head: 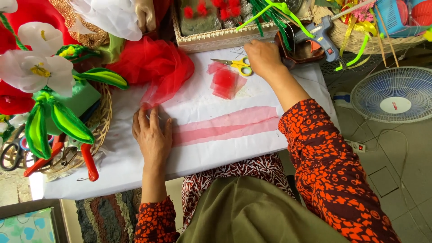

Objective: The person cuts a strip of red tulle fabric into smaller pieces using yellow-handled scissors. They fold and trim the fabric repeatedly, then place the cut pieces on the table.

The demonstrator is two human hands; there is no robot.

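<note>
Two hands at work on sheer red fabric, spread over a white paper-covered tabletop (202, 153).

The left hand (153, 137) lies flat, fingers spread, pinning the near-left end of a long strip of sheer pinkish-red netting (234, 123) that runs toward the right edge. The right hand (263, 58) reaches to the far edge, fingers curled; whether it grips anything cannot be told. Just beside it lie yellow-handled scissors (238, 65) and a small stack of cut red net squares (225, 83). A bundle of loose red netting (155, 67) sits at the far left. To do this well, I judge the strip should stay pressed flat and taut so its layers don't shift.
</note>
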